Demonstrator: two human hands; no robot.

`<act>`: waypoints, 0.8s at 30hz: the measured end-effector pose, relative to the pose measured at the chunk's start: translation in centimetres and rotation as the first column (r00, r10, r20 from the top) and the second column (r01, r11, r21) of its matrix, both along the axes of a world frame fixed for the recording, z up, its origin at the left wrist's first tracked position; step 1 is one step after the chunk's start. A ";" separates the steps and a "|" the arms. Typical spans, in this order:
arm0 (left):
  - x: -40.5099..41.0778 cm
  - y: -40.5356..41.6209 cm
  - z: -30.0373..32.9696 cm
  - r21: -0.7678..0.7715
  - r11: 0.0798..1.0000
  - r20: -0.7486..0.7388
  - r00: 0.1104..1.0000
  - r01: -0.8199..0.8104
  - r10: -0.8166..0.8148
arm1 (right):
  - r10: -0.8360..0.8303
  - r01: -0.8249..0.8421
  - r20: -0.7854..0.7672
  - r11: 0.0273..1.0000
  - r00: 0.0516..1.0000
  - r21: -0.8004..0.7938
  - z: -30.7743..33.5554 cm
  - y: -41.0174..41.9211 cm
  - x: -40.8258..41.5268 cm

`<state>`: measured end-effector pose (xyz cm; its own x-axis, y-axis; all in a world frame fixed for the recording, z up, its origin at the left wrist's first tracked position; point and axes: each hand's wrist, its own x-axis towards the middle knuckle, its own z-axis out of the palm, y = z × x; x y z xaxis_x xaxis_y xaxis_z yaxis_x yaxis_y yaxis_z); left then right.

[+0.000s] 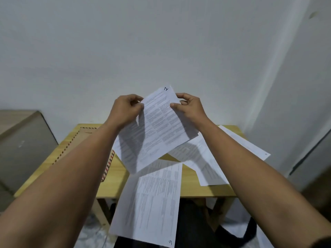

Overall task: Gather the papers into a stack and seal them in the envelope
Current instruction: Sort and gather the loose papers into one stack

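Note:
Both hands hold a small bunch of printed papers (pixel 157 126) up in the air above the table. My left hand (pixel 125 108) pinches its upper left edge, and my right hand (pixel 188 106) pinches the upper right edge. The top sheet bears a handwritten number at its corner. Another printed sheet (pixel 154 203) lies on the table and hangs over the near edge. Two more sheets (pixel 206 158) lie overlapping at the right. A brown envelope (pixel 86 135) with a red-and-dark striped border lies flat at the table's left, partly hidden by my left arm.
The small wooden table (pixel 197 188) stands against a white wall. A grey box or cabinet (pixel 23 145) is at the left. Under the table are its wooden legs and my dark-clothed legs. At the right stands a white wall corner with a dark strip.

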<state>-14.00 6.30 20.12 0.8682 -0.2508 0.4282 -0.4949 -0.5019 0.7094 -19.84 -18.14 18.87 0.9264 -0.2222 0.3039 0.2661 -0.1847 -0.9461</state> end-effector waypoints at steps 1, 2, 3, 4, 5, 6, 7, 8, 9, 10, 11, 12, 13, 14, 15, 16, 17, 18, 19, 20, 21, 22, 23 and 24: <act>0.0 0.1 0.1 0.014 1.000 -0.007 1.000 0.012 -0.012 | 0.000 0.000 0.002 1.000 1.000 0.003 0.1 0.0 -0.1; -0.1 0.2 0.2 0.033 0.999 -0.011 1.000 0.021 -0.021 | 0.001 -0.001 0.009 1.000 1.000 0.001 0.2 0.0 -0.2; -0.1 0.2 0.3 0.055 0.998 -0.009 1.000 0.025 -0.025 | 0.002 -0.002 0.019 1.000 1.000 -0.005 0.2 0.1 -0.3; 0.0 0.2 0.4 0.069 0.997 -0.006 1.000 0.024 -0.024 | -0.007 0.008 0.031 1.000 0.999 -0.015 0.2 0.2 -0.4; 0.0 0.2 0.5 0.075 0.997 -0.007 1.000 0.023 -0.022 | -0.023 0.024 0.042 0.999 0.999 -0.027 0.2 0.2 -0.4; -0.1 0.2 0.7 0.071 0.997 -0.012 1.000 0.023 -0.022 | -0.041 0.043 0.050 0.998 0.998 -0.038 0.1 0.3 -0.4; -0.3 0.2 0.8 0.064 0.998 -0.021 0.999 0.026 -0.025 | -0.055 0.058 0.054 0.997 0.997 -0.044 0.1 0.3 -0.5; -0.4 0.2 0.9 0.055 0.998 -0.031 0.999 0.038 -0.036 | -0.063 0.065 0.054 0.997 0.997 -0.043 0.0 0.3 -0.5; -0.6 0.2 1.0 0.043 0.997 -0.045 0.997 0.058 -0.056 | -0.069 0.071 0.046 0.997 0.997 -0.032 -0.1 0.4 -0.6; -0.8 0.1 1.1 0.030 0.996 -0.061 0.995 0.081 -0.079 | -0.074 0.075 0.033 0.997 0.997 -0.014 -0.3 0.5 -0.8; -1.0 0.1 1.1 0.023 0.995 -0.072 0.992 0.100 -0.098 | -0.075 0.075 0.020 0.997 0.997 0.009 -0.4 0.7 -1.1; -1.2 0.0 1.1 0.019 0.993 -0.077 0.991 0.114 -0.112 | -0.074 0.074 0.007 0.997 0.997 0.034 -0.5 0.8 -1.3; -1.4 -0.1 1.1 0.019 0.992 -0.079 0.990 0.121 -0.119 | -0.073 0.073 -0.004 0.996 0.997 0.056 -0.6 0.8 -1.5; -1.4 -0.2 1.1 0.019 0.992 -0.082 0.989 0.124 -0.122 | -0.074 0.075 -0.008 0.995 0.997 0.067 -0.8 0.9 -1.6; -1.5 -0.3 1.0 0.023 0.992 -0.090 0.988 0.126 -0.123 | -0.083 0.084 -0.011 0.995 0.996 0.062 -1.0 0.9 -1.7; -1.5 -0.5 0.9 0.032 0.991 -0.099 0.987 0.128 -0.124 | -0.098 0.098 -0.010 0.994 0.995 0.039 -1.3 0.8 -1.7; -1.5 -0.7 0.7 0.045 0.991 -0.106 0.987 0.128 -0.123 | -0.107 0.107 -0.008 0.994 0.994 0.017 -1.5 0.9 -1.8; -1.5 -0.9 0.5 0.055 0.990 -0.111 0.987 0.127 -0.120 | -0.108 0.108 -0.009 0.994 0.994 0.003 -1.7 0.8 -1.9; -1.5 -1.1 0.3 0.066 0.990 -0.113 0.987 0.123 -0.115 | -0.101 0.102 -0.017 0.995 0.995 0.006 -2.0 0.8 -2.1; -1.5 -1.4 0.1 0.077 0.989 -0.111 0.987 0.123 -0.114 | -0.094 0.094 -0.029 0.996 0.995 0.006 -2.3 0.6 -2.2; -1.5 -1.6 -0.2 0.086 0.988 -0.108 0.987 0.125 -0.115 | -0.104 0.103 -0.044 0.994 0.994 -0.025 -2.5 0.2 -2.3; -1.4 -1.9 -0.4 0.094 0.988 -0.106 0.988 0.126 -0.116 | -0.133 0.128 -0.057 0.988 0.989 -0.085 -2.7 -0.6 -2.3; -1.4 -2.2 -0.6 0.102 0.987 -0.102 0.988 0.124 -0.114 | -0.166 0.153 -0.083 0.976 0.983 -0.153 -2.8 -1.8 -2.3; -1.3 -2.4 -0.7 0.110 0.987 -0.094 0.990 0.119 -0.109 | -0.197 0.173 -0.111 0.965 0.974 -0.199 -2.9 -3.1 -2.3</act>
